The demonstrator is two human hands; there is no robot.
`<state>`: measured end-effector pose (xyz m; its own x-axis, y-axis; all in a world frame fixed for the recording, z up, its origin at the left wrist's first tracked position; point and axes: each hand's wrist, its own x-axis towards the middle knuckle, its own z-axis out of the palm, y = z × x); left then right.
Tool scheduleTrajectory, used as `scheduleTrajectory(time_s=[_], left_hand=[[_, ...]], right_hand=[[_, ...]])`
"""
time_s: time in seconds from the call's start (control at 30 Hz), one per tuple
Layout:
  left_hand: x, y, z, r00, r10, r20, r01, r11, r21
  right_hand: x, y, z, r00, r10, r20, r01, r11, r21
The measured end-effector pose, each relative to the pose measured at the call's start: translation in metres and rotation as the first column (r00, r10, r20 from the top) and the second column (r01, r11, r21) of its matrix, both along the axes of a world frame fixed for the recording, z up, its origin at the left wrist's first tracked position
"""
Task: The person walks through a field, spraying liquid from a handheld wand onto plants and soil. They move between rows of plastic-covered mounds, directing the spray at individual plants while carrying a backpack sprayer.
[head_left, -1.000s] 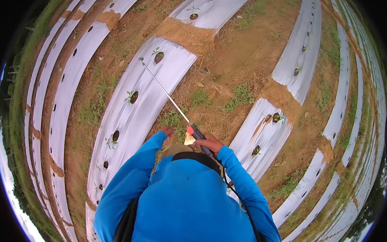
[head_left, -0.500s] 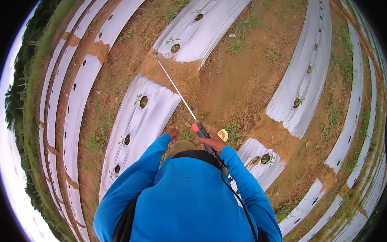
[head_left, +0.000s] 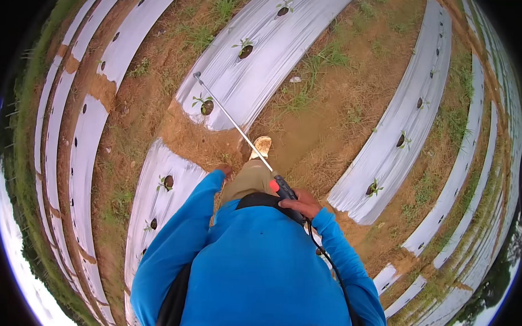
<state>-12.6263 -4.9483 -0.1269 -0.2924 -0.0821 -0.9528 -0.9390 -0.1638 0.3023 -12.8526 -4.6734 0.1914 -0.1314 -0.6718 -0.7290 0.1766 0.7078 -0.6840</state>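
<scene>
My right hand [head_left: 303, 203] is wrapped round the dark handle of a sprayer wand [head_left: 239, 128] in front of my waist. The handle has a red part, and a dark hose [head_left: 326, 257] runs back from it along my right side. Its thin metal lance points forward and left, the nozzle [head_left: 197, 75] above the white mulch film near a seedling [head_left: 206, 105] in a planting hole. My left hand [head_left: 225, 171] hangs low beside my left thigh; it seems to hold nothing, but its fingers are mostly hidden.
Rows of white plastic mulch [head_left: 382, 161] with seedlings in holes lie on both sides. Between them run bare soil and dry grass paths [head_left: 313, 136]. A soil gap [head_left: 198, 140] splits the nearest left row. My light shoe [head_left: 261, 147] is on the path.
I have stepped forward, so the rows have shifted down in view. The nozzle has passed from the soil gap to over the film of the farther bed. My right hand keeps its grip.
</scene>
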Motion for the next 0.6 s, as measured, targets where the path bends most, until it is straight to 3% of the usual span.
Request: scheduleTrajectory(time_s=[0.07, 0.1, 0.17, 0.2, 0.27, 0.3, 0.37, 0.47, 0.5, 0.53, 0.57, 0.6], left_hand=[[-0.097, -0.042, 0.005, 0.975, -0.105, -0.197, 0.091, 0.993, -0.078], [-0.127, -0.053, 0.013, 0.973, -0.112, -0.2, 0.099, 0.992, -0.074], [-0.205, -0.076, 0.058, 0.926, -0.234, -0.296, 0.144, 0.944, -0.296], [-0.235, -0.084, 0.067, 0.922, -0.248, -0.298, 0.157, 0.942, -0.297], [-0.3, -0.099, 0.072, 0.945, 0.122, -0.303, -0.164, 0.979, -0.117], [-0.331, -0.105, 0.073, 0.946, 0.109, -0.305, -0.153, 0.981, -0.122], [-0.386, -0.115, 0.069, 0.984, 0.042, -0.174, -0.07, 0.985, -0.158], [-0.459, -0.116, 0.052, 0.991, 0.015, -0.135, -0.04, 0.982, -0.183], [-0.494, -0.114, 0.039, 0.995, -0.064, 0.079, 0.081, 0.971, -0.225], [-0.542, -0.123, 0.041, 0.996, -0.048, 0.07, 0.062, 0.974, -0.22], [-0.546, -0.105, 0.048, 0.993, -0.027, 0.115, 0.047, 0.983, -0.178], [-0.551, -0.091, 0.06, 0.994, -0.052, 0.092, 0.066, 0.987, -0.147]], right_hand=[[-0.085, -0.034, 0.035, 0.998, -0.037, 0.044, 0.036, 0.999, 0.023], [-0.102, -0.035, 0.039, 0.998, -0.044, 0.041, 0.043, 0.999, 0.028], [-0.141, -0.038, 0.039, 0.978, -0.211, -0.01, 0.209, 0.974, -0.084], [-0.168, -0.043, 0.051, 0.974, -0.225, -0.012, 0.224, 0.971, -0.085], [-0.23, -0.052, 0.075, 0.967, -0.223, 0.126, 0.221, 0.975, 0.034], [-0.259, -0.049, 0.063, 0.964, -0.234, 0.126, 0.232, 0.972, 0.028], [-0.315, -0.045, 0.036, 0.987, -0.145, 0.07, 0.143, 0.989, 0.036], [-0.409, -0.054, 0.011, 0.983, -0.179, 0.047, 0.18, 0.983, -0.041], [-0.453, -0.058, 0.0, 0.983, -0.179, 0.041, 0.182, 0.981, -0.068], [-0.494, -0.065, -0.014, 0.99, -0.14, 0.032, 0.142, 0.989, -0.047], [-0.507, -0.057, -0.02, 0.993, -0.096, 0.075, 0.096, 0.995, 0.013], [-0.531, -0.052, -0.033, 0.967, -0.177, 0.182, 0.187, 0.982, -0.039]])
